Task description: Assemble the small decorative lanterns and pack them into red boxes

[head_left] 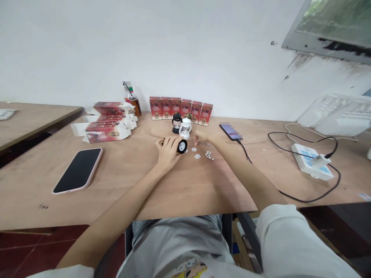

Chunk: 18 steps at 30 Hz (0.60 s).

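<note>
My left hand (pixel 168 151) is closed round a small black lantern (pixel 181 146) lying on its side, its round white-centred base turned toward me. My right hand (pixel 203 136) rests on the wooden table (pixel 121 173) just right of it, fingers curled near several tiny white pieces (pixel 208 155) and small white tabs (pixel 197 156); whether it holds one is hidden. A black lantern (pixel 176 122) and a white lantern (pixel 185 129) stand upright just behind my hands.
A row of red boxes (pixel 181 110) lines the wall. Flattened red-and-white cartons (pixel 107 121) and a brown bottle (pixel 133 102) sit at back left. A dark phone (pixel 78 170) lies left, another phone (pixel 231 131) on a cable right, a white power strip (pixel 311 166) far right.
</note>
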Tool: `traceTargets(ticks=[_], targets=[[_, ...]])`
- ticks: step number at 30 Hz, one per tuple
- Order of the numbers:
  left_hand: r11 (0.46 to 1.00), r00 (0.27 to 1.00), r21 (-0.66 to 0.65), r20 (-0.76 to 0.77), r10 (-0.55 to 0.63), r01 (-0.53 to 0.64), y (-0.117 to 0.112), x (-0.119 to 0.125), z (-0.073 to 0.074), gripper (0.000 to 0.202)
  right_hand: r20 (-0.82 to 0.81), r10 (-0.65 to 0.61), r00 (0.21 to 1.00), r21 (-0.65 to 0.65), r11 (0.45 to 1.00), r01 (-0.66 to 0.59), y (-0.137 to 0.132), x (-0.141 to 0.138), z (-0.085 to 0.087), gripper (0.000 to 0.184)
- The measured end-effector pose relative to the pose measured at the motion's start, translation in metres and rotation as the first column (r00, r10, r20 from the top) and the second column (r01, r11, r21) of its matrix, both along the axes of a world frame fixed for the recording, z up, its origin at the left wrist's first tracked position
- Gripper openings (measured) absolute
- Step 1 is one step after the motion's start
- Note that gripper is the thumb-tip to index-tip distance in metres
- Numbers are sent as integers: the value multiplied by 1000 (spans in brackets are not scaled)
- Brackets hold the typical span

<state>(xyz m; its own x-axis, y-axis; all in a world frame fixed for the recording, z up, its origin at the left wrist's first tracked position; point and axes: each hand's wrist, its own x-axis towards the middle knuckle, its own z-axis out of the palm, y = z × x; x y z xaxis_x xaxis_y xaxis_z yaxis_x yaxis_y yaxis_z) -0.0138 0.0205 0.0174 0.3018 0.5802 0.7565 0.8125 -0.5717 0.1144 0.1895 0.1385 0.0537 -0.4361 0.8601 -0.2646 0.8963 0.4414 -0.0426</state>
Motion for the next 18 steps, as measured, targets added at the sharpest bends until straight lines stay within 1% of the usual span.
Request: traceTargets(ticks=[4,9,14,18], targets=[[1000,1000,5,1,1,-1,1,0,-1,35,-1,-13,1000,-6,1000,13,-2,1,0,25],[1000,1000,-18,2,-1,1,0,0,0,35,-12,-25,1000,12,1000,25,-4,2,0,24],[999,1000,-33,5,1,-1,1,0,-1,37,-30,-39,999,44,998,41,-8,4,3,25],[999,1000,-40,6,2,-2,1,0,-1,36,-42,-34,999,37,999,36,-10,5,4,24]])
